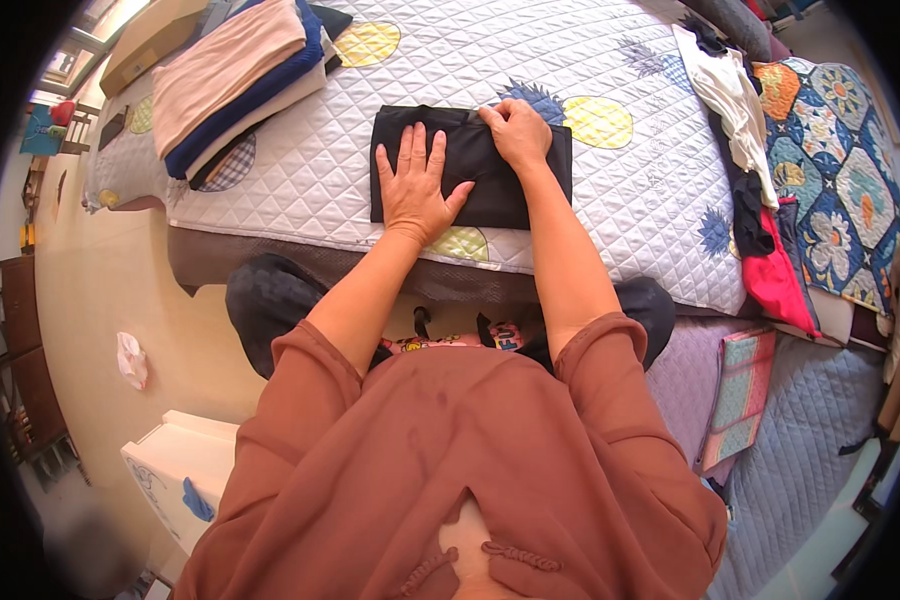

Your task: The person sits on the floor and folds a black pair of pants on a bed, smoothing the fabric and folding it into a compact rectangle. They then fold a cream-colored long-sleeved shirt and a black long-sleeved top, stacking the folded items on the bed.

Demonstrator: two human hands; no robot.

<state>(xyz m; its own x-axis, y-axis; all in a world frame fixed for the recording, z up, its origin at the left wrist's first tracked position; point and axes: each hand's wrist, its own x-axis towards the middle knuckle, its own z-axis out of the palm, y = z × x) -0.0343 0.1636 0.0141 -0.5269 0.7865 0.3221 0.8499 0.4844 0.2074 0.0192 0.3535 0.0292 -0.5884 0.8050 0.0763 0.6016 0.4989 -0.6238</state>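
Note:
A black garment (487, 191), folded into a flat rectangle, lies on the white quilted bedspread (450, 45) near the bed's front edge. My left hand (418, 180) rests flat on its left half, palm down with the fingers spread. At the garment's far edge, right of the middle, my right hand (516, 131) has its fingers curled, with thumb and fingertips pinching the black cloth. What lies under the right palm is hidden. To the far left stands a stack of folded clothes (232, 60), with pink, dark blue, pale and black layers.
Loose clothes, among them a white garment (727, 97) and a red one (772, 270), lie along the bed's right side by a patterned quilt (832, 172). A cardboard box (146, 52) stands behind the stack. White furniture (187, 457) is at lower left; a plastic bag (131, 360) lies on the floor.

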